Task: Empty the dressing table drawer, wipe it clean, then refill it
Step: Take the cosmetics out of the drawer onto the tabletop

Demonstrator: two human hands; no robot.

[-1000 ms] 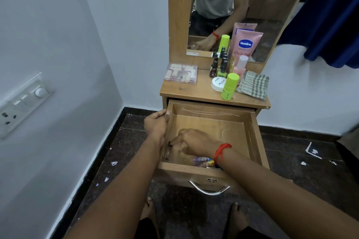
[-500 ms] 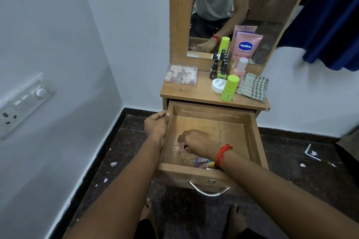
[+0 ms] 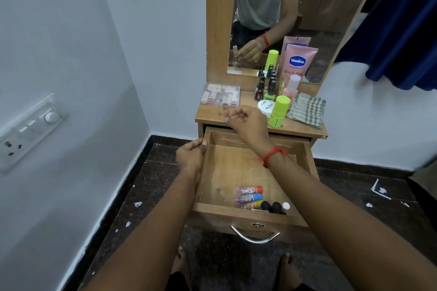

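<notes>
Meanwhile the right hand point(image 3: 246, 121) pinches a small clear tube point(image 3: 225, 113) over the surface's point(image 3: 209, 114) near edge — just past the open drawer point(image 3: 236, 211), whose left wall the left hand point(image 3: 191, 156) grips.

A right hand point(image 3: 246, 123) pinches a small clear tube point(image 3: 225, 113) above the dressing table top point(image 3: 210, 116) while the left hand point(image 3: 190, 155) grips the left wall of the open drawer point(image 3: 231, 168); three lip balm sticks point(image 3: 249, 197) lie near its front.

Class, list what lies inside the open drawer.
Seen: three colourful tubes, two black caps, one white cap, near the front of the drawer. Its front wall hides the capped items' bodies.
</notes>
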